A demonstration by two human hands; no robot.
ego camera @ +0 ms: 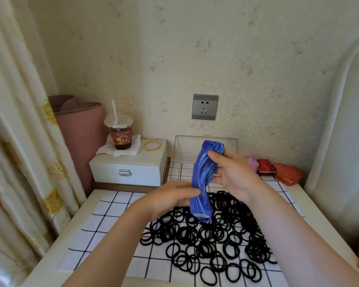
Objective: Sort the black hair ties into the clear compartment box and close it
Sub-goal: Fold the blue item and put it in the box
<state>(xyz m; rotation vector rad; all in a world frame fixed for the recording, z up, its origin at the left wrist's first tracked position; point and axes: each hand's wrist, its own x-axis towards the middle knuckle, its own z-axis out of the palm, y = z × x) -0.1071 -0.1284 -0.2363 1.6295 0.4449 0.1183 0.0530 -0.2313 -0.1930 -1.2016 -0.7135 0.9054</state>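
Where the table (75,230) bears a checked cloth (116,214): black hair ties (216,241), loose heap on cloth; clear box (187,148), lid upright, behind heap; blue pouch (203,179), above heap; left hand (170,195), right hand (234,172), each grip clamped on pouch.

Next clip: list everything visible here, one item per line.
hair ties: many, black, heaped on the checked cloth
checked cloth: one, white with dark lines, on the table
clear box: one, transparent, lid up, back of table
bag: one, blue, held above the hair ties
drawer box: one, white, back left
bangles: count unclear, gold, on the drawer box
drink cup: one, dark drink, white straw, on a napkin on the drawer box
pouches: two, red, back right
socket: one, grey, on the wall
rolled mat: one, pink, left corner
curtain: one, cream, far left
left hand: one, pinches the bag's lower part
right hand: one, holds the bag's upper part
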